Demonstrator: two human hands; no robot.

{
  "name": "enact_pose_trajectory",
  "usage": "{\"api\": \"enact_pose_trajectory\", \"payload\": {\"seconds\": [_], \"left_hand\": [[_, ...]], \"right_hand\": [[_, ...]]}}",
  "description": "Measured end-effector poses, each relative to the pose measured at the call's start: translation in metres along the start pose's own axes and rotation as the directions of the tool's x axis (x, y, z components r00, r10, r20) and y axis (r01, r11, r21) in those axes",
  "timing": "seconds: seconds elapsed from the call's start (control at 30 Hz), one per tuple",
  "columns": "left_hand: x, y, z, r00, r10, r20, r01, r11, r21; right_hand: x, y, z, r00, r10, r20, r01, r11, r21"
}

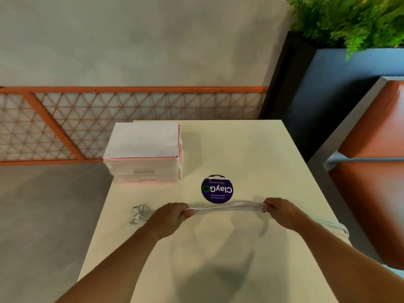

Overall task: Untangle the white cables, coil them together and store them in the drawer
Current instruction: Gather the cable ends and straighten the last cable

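Both forearms are bare and reach forward over the near half of the table (251,149), knuckles turned up. The left hand (169,217) and the right hand (283,212) are well apart. Each has its fingers curled round the white cables (225,207), stretched between them.

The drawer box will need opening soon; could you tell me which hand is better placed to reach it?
Probably the left hand: gripping the white cables, it sits nearer the drawer box; the right hand is farther right.
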State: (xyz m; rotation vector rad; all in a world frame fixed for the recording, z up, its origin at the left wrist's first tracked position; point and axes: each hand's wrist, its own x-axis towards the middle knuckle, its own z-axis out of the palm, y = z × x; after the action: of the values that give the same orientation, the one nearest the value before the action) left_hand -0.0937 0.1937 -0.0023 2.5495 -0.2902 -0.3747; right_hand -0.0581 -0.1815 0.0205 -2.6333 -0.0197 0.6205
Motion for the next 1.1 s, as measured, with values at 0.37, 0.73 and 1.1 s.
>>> {"api": "enact_pose_trajectory", "payload": {"seconds": [0.37,0.73,1.1], "left_hand": [[-0.006,0.007,-0.019,0.997,0.076,-0.028,-0.076,0.997,-0.015],[-0.009,0.015,-0.046,0.998,0.042,-0.036,-0.052,0.926,-0.375],[-0.001,0.054,-0.086,0.997,-0.042,0.07,0.082,0.564,-0.822]], "right_hand": [[0.011,-0.144,0.023,0.906,-0.424,0.006,0.424,0.906,-0.014],[0.009,-0.198,0.018,0.91,-0.299,0.287,0.273,0.953,0.129],[0.005,-0.217,-0.056,0.945,-0.326,-0.003,0.309,0.892,0.33]]}}
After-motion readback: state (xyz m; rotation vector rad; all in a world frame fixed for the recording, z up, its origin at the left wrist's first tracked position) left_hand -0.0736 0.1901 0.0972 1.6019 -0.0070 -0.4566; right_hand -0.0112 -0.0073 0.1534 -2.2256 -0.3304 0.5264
